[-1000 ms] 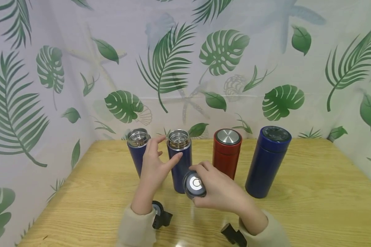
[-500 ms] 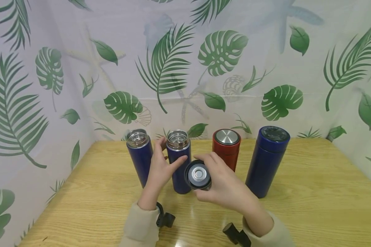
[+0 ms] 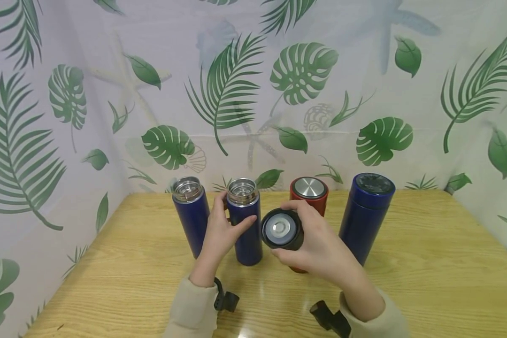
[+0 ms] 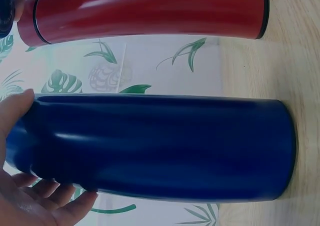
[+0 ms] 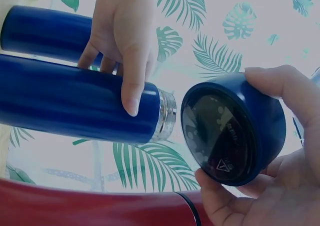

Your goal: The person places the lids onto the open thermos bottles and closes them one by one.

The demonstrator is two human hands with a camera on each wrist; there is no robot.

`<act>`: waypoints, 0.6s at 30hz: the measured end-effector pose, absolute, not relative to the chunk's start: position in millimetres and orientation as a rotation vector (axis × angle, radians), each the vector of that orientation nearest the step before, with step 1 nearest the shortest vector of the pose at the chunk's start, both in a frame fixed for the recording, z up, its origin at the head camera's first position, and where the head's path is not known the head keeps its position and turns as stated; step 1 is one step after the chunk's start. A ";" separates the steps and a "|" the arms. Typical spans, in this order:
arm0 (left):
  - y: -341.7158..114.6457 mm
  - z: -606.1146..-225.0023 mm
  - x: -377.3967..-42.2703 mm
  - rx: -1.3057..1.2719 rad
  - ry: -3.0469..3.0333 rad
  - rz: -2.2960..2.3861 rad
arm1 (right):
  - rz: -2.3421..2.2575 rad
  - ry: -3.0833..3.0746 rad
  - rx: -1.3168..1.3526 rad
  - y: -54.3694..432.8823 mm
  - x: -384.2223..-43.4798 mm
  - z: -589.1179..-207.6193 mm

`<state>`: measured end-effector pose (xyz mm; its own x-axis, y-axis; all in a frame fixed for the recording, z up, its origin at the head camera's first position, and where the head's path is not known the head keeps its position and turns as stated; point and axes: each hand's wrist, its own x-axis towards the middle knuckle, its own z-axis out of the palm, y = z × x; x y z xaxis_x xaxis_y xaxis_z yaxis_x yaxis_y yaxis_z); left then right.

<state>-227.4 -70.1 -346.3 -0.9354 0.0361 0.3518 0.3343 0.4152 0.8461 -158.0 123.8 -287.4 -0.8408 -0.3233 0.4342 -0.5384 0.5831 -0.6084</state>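
Note:
My left hand grips the upper part of a blue thermos bottle that stands lidless, its steel mouth bare. In the left wrist view the thumb and fingers lie on opposite sides of this blue body. A blue bottle lid with a dark glossy top is held by my right hand between thumb and fingers. Its grey underside faces up toward the head view, to the right of the gripped bottle and in front of a red thermos bottle, whose middle it hides.
Another lidless blue thermos bottle stands at the left. A capped blue thermos bottle is at the right, partly behind my right hand. All stand on a wooden table before a leaf-patterned cloth.
My right hand has moved right and up with the lid, turning its underside more toward the head view. My left hand has closed in from beside the neck onto the bottle.

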 end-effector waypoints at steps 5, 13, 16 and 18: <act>-72.2 -343.5 -225.7 -0.299 -2.425 -1.496 | 1.186 -2.527 0.675 126.9 -158.5 -285.6; -75.6 -338.1 -221.4 -0.396 -2.446 -1.492 | 1.144 -2.451 0.642 135.3 -156.6 -280.9; -76.8 -336.5 -220.1 -0.443 -2.475 -1.508 | 1.114 -2.416 0.620 138.7 -155.2 -278.4; -77.6 -334.9 -218.3 -0.469 -2.509 -1.516 | 1.097 -2.401 0.602 140.6 -154.1 -276.3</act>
<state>-218.3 -77.6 -334.9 -0.9354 0.1771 0.3060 0.3532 0.4328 0.8294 -154.1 140.6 -276.3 -0.8131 -0.2054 0.5446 -0.5462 0.5927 -0.5919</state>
